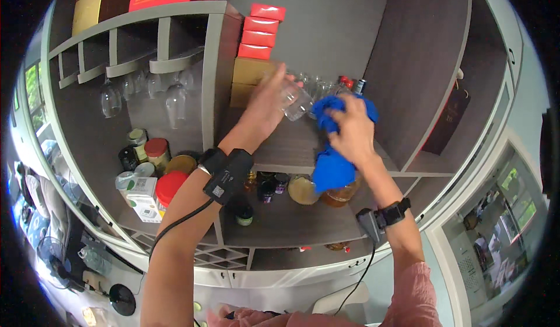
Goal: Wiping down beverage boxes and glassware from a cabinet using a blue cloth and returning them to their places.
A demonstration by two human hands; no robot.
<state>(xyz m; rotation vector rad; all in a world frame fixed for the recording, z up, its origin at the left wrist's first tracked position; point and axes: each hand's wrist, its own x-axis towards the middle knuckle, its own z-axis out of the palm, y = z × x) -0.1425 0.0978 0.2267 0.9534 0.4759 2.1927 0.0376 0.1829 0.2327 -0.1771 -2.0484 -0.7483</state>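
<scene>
1. I see the left hand (265, 102) with fingers wrapped round a clear glass (296, 102), above the shelf (291, 146); contents indiscernible.
2. Right hand (352, 131) fingers clutch a blue cloth (332, 163), which hides a jar (341, 194) behind.

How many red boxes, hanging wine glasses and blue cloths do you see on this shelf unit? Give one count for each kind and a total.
Red boxes, stacked: 4
Hanging wine glasses: 5
Blue cloth, in the right hand: 1
Total: 10

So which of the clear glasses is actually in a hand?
The tumbler gripped by the left hand; the stemmed glasses hang untouched from the rack, upside down.
</scene>
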